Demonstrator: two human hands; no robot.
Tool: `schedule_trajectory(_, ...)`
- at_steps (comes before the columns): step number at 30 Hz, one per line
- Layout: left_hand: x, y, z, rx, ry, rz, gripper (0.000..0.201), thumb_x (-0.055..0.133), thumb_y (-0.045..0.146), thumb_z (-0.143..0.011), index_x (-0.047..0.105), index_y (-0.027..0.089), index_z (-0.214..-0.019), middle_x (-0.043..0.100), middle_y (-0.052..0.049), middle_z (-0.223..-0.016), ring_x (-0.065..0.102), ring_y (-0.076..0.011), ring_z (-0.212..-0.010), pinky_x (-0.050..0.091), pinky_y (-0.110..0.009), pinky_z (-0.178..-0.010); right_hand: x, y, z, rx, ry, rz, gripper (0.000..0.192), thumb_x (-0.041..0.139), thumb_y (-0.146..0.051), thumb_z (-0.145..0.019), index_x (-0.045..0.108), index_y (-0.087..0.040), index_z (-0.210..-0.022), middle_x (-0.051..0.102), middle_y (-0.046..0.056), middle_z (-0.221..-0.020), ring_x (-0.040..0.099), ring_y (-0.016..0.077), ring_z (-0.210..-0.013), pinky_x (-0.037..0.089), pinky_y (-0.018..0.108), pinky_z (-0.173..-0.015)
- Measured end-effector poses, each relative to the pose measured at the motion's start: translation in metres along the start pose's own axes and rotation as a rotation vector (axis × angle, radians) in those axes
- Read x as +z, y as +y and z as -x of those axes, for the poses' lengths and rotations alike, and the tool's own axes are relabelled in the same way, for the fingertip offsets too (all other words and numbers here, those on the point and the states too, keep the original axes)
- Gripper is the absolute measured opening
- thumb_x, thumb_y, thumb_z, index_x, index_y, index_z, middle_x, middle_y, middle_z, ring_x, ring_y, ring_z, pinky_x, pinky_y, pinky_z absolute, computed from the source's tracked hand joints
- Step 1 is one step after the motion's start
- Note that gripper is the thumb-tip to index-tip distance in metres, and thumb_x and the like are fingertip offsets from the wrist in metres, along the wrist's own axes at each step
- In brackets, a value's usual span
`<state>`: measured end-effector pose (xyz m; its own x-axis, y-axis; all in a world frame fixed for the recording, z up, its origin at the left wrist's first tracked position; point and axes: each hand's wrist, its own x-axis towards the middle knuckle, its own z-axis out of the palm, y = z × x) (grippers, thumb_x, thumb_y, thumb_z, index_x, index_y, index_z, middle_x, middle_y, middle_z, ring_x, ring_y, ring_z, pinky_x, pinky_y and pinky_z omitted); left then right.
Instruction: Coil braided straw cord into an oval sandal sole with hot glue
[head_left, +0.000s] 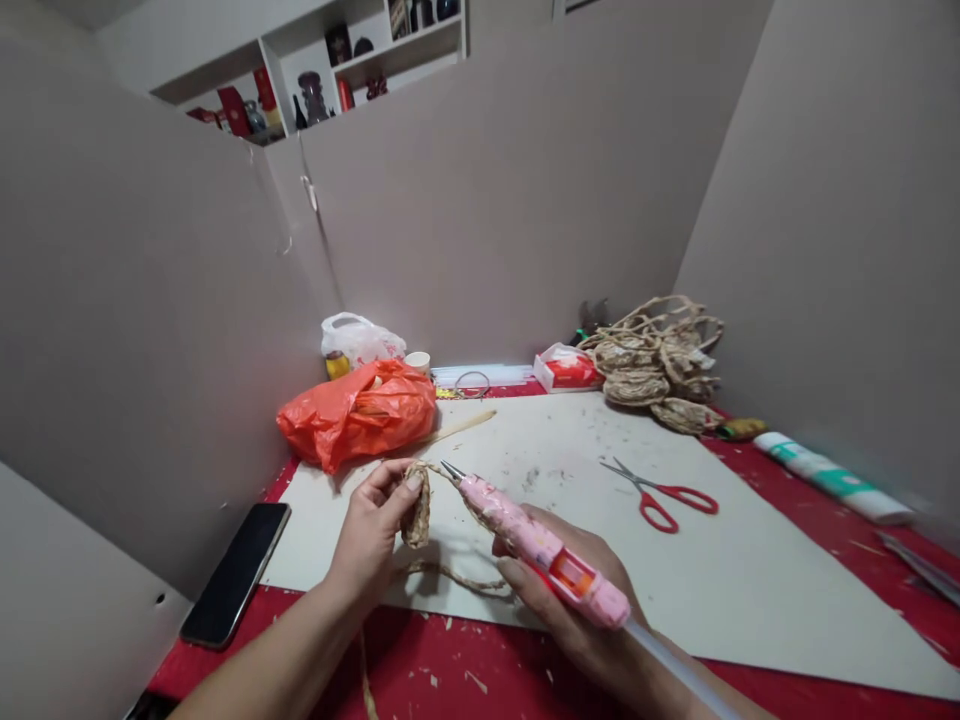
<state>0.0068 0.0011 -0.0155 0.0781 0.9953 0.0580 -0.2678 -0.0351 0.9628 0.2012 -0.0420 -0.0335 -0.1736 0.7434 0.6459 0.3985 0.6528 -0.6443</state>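
Clearly we have the hot end close to skin: our left hand (373, 535) pinches a small coil of braided straw (417, 508) upright between thumb and fingertips, above the near edge of the white board (750, 580), while our right hand (570, 600) is wrapped around the pink glue gun (540, 545), its metal tip almost touching the coil's top. We judge that a slip or a fat bead of glue could burn the pinching fingers, or the coil could loosen. The braid's loose tail trails under the gun and might snag. Red scissors (664, 495), an orange bag (358, 412), a phone (236, 585) and finished coils (652, 365) lie well apart, blocking nothing.
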Motion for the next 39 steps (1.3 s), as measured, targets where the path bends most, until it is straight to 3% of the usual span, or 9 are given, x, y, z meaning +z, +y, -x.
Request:
schedule_trajectory(8, -0.007, 0.002, 0.011, -0.089, 0.015, 0.062, 0.026, 0.072, 0.031, -0.075, 0.066, 0.02, -0.098, 0.065, -0.002, -0.089, 0.058, -0.0127, -0.076, 0.047, -0.023, -0.069, 0.004, 0.002, 0.004, -0.014, -0.073, 0.075, 0.024, 0.049, -0.034, -0.091, 0.066, -0.019, -0.099, 0.064, 0.006, -0.074, 0.063, 0.0189, -0.07, 0.053, 0.027, -0.066)
schedule_trajectory(20, -0.003, 0.007, 0.016, -0.11, -0.014, 0.025, 0.024, 0.073, 0.03, -0.075, 0.066, 0.019, -0.095, 0.066, -0.003, -0.087, 0.059, -0.0118, -0.072, 0.047, -0.023, -0.069, 0.004, -0.002, 0.004, 0.011, -0.098, 0.035, 0.024, 0.048, -0.037, -0.091, 0.066, -0.02, -0.088, 0.057, 0.003, -0.064, 0.056, 0.0158, -0.057, 0.049, 0.026, -0.059)
schedule_trajectory(33, -0.004, 0.009, 0.016, -0.129, -0.038, -0.019, 0.025, 0.072, 0.032, -0.075, 0.067, 0.021, -0.097, 0.066, -0.002, -0.086, 0.059, -0.0122, -0.069, 0.046, -0.024, -0.069, 0.005, 0.003, 0.004, -0.012, -0.06, 0.02, 0.02, 0.054, -0.035, -0.087, 0.068, -0.022, -0.091, 0.061, 0.004, -0.064, 0.06, 0.0183, -0.057, 0.052, 0.027, -0.057)
schedule_trajectory(39, -0.002, 0.01, 0.016, -0.069, 0.009, -0.055, 0.026, 0.076, 0.032, -0.07, 0.07, 0.019, -0.093, 0.064, -0.002, -0.083, 0.056, -0.013, -0.072, 0.045, -0.022, -0.067, 0.005, -0.004, 0.003, 0.081, -0.082, 0.027, 0.027, 0.05, -0.041, -0.089, 0.067, -0.021, -0.091, 0.06, 0.005, -0.064, 0.06, 0.0193, -0.062, 0.053, 0.028, -0.061)
